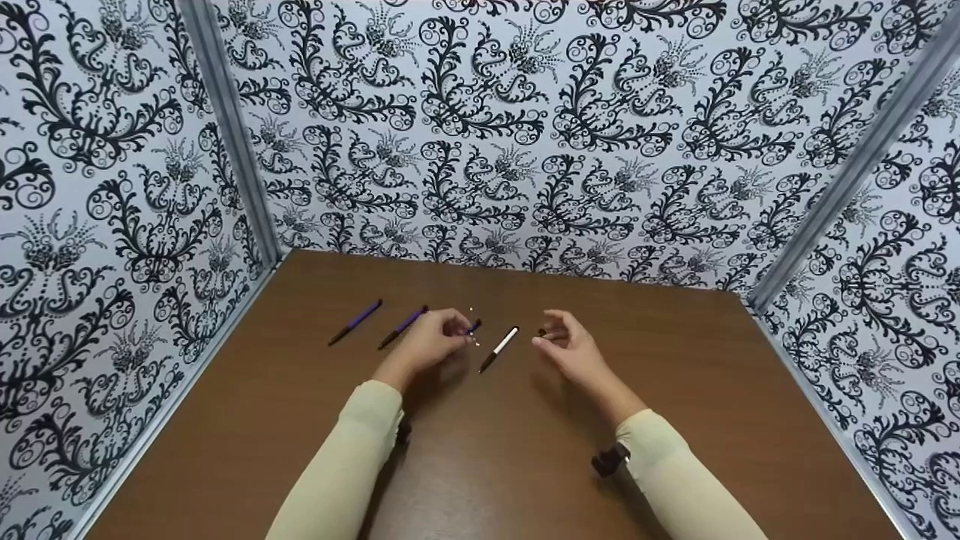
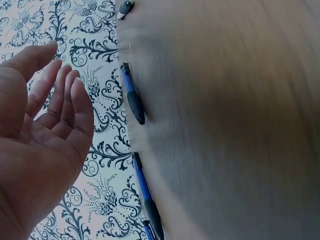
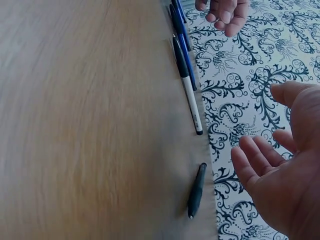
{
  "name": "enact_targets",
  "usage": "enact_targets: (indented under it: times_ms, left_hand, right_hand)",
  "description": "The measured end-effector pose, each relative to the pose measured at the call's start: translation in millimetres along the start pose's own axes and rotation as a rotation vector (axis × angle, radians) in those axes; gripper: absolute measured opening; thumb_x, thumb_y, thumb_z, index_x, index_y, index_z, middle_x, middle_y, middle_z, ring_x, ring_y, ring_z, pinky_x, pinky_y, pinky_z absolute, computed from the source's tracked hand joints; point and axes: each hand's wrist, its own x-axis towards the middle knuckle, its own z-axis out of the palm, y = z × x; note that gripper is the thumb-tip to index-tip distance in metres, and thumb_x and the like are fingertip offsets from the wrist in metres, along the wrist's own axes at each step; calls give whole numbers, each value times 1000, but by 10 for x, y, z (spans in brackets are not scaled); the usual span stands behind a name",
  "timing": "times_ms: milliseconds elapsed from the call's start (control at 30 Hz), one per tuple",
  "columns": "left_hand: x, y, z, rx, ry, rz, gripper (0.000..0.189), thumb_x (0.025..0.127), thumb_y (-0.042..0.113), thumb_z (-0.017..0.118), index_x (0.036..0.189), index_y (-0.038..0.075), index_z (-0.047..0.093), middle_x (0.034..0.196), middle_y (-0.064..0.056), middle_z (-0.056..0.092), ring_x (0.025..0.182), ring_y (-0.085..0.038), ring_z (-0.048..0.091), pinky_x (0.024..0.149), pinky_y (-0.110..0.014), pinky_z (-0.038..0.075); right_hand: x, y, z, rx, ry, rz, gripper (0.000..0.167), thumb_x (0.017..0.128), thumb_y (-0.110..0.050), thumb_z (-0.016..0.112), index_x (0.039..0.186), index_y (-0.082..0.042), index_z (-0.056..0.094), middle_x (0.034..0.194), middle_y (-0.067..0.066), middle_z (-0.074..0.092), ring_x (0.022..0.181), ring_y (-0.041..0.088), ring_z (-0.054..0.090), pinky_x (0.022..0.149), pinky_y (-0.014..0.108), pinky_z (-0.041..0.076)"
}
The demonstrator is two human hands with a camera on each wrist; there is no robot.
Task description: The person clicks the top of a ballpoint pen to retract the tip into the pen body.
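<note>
My left hand (image 1: 433,339) hovers over the table, fingers loosely bent. The left wrist view shows this hand (image 2: 50,125) with nothing in its palm or fingers. A blue pen (image 1: 475,326) lies just by its fingertips, partly hidden in the head view. Between the hands lies a white pen (image 1: 504,343) with a dark grip. My right hand (image 1: 571,346) is raised, thumb apart from its relaxed fingers. Nothing is held by this hand (image 3: 280,165) in the right wrist view. Below it on the table is a short-looking dark pen (image 3: 197,190), mostly covered in the head view.
Left of my left hand lie two blue pens with dark grips, an outer pen (image 1: 355,322) and an inner pen (image 1: 397,333). The brown wooden table (image 1: 480,465) meets patterned black-and-white walls (image 1: 495,150) at the back and both sides.
</note>
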Motion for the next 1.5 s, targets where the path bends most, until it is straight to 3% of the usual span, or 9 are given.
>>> enact_targets:
  times_ms: [200, 433, 567, 933, 1200, 1500]
  left_hand:
    - [29, 38, 86, 25, -14, 33, 15, 99, -2, 77, 113, 4, 76, 101, -7, 74, 97, -23, 68, 89, -40, 59]
    - [31, 80, 173, 41, -41, 15, 16, 100, 4, 79, 116, 4, 76, 106, -8, 75, 101, -23, 70, 96, -44, 59]
    - [45, 97, 221, 53, -54, 9, 20, 100, 6, 79, 120, 1, 76, 110, -9, 76, 104, -24, 71, 98, -46, 59]
    - [100, 114, 354, 44, -45, 1, 28, 95, 2, 81, 120, -7, 74, 112, -21, 76, 102, -28, 70, 96, -47, 59]
    - [132, 116, 477, 114, -59, -55, 31, 97, 4, 82, 126, -3, 73, 118, -18, 74, 109, -31, 70, 99, -50, 59]
    - [143, 114, 563, 105, -72, -69, 42, 93, 7, 86, 131, -5, 71, 118, -17, 77, 109, -32, 72, 100, -50, 58]
  right_hand:
    - [68, 67, 81, -5, 23, 23, 50, 99, 0, 79, 145, 4, 59, 127, 25, 67, 118, 42, 68, 107, 53, 53]
    - [125, 81, 190, 3, 54, 52, 48, 99, -2, 80, 143, 2, 61, 132, 30, 65, 115, 37, 69, 89, 31, 58]
    - [151, 81, 262, 20, 58, 54, 49, 99, -1, 80, 144, 3, 60, 133, 32, 63, 116, 41, 69, 80, 27, 58]
    - [240, 79, 353, 16, 79, 88, 51, 96, 4, 79, 143, 3, 60, 131, 28, 65, 119, 43, 69, 89, 32, 59]
    - [264, 76, 399, 41, 94, 115, 52, 97, -1, 81, 144, 4, 59, 136, 34, 63, 119, 43, 69, 83, 33, 61]
    - [263, 87, 408, 57, 93, 125, 54, 96, -2, 83, 145, 3, 59, 138, 34, 62, 120, 41, 70, 82, 30, 60]
